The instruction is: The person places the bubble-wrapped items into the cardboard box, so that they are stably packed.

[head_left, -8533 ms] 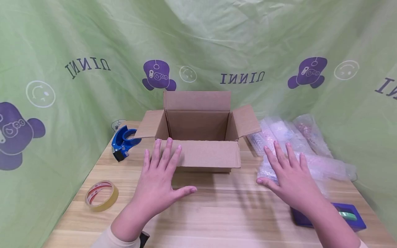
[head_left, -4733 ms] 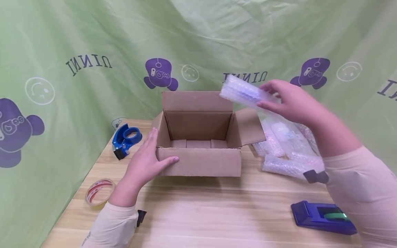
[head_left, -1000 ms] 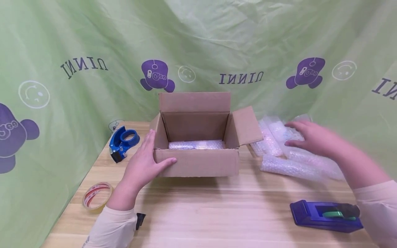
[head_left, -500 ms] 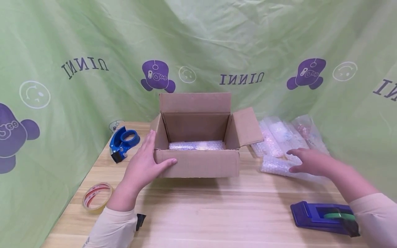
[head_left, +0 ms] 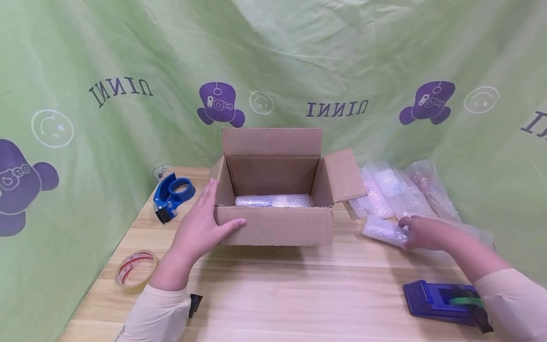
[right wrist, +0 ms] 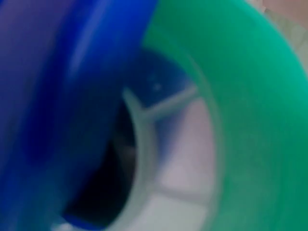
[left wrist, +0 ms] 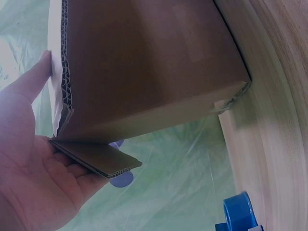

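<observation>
At the lower left of the frame, a clear tape roll (head_left: 130, 263) lies on the desk (head_left: 278, 304); above and slightly right of it sits a blue tape gun (head_left: 171, 194). Next comes the left hand (head_left: 194, 228), thumb against the folded-down front flap, other fingers along the left side flap, gripping the corner of the open cardboard box (head_left: 278, 227). The box stands at the middle of the frame with a bubble-wrapped packet (head_left: 273, 200) inside, its length running left to right.

Right of the box is the bubble-wrapped roll (head_left: 382, 232), and at it the right hand (head_left: 427, 233), whose fingers look clamped on it, thumb at the near side. The roll's long axis runs left to right, slanting lower towards the right; its left end juts out left of these fingers, towards the box, while the part under the hand is hidden. The right hand is by far the nearer; the left is beyond the box. Other wrapped bundles (head_left: 393, 187) lie just above the roll. At the lower right is a blue tape dispenser (head_left: 427, 301) with green tape (head_left: 466, 301); both fill the blurred right wrist view.
</observation>
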`<state>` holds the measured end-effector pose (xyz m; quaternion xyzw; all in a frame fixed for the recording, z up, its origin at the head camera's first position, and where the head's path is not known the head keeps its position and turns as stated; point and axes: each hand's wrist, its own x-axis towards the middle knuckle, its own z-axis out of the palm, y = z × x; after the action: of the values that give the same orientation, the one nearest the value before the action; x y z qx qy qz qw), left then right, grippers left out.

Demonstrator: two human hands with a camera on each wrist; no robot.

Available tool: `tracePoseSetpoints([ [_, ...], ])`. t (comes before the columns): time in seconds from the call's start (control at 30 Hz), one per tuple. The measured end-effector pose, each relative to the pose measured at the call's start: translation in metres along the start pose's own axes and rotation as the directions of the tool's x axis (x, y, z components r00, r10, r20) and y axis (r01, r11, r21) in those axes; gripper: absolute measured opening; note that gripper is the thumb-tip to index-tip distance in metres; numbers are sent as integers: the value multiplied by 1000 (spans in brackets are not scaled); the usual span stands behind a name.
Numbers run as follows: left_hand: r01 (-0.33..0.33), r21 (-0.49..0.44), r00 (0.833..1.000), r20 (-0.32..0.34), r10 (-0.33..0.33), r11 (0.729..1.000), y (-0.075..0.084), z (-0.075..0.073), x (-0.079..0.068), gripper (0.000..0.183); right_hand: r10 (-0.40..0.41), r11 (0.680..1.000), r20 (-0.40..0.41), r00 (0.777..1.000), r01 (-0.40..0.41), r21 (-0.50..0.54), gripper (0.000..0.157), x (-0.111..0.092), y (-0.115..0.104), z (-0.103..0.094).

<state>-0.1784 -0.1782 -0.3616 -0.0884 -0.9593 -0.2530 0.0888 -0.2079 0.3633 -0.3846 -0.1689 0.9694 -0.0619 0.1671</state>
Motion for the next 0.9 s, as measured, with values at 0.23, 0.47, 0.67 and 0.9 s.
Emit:
tracePoseSetpoints([
  [0.23, 4, -3, 1000, 10, -4, 1000, 3, 0, 1, 123, -17, 999, 3, 1000, 16, 35, 56, 1, 5, 1],
  [0.47, 7, 6, 1000, 10, -7, 1000, 2, 0, 2, 124, -55, 995, -64, 996, 60, 83, 57, -5, 8, -17],
  [0.67, 9, 5, 1000, 10, -9, 1000, 2, -1, 3, 124, -79, 994, -131, 988, 89, 67, 56, -17, 7, -46],
  [0.9, 8, 2, 1000, 6, -8, 1000, 1, 0, 1, 124, -77, 993, -177, 981, 92, 79, 57, -28, 0, -75],
])
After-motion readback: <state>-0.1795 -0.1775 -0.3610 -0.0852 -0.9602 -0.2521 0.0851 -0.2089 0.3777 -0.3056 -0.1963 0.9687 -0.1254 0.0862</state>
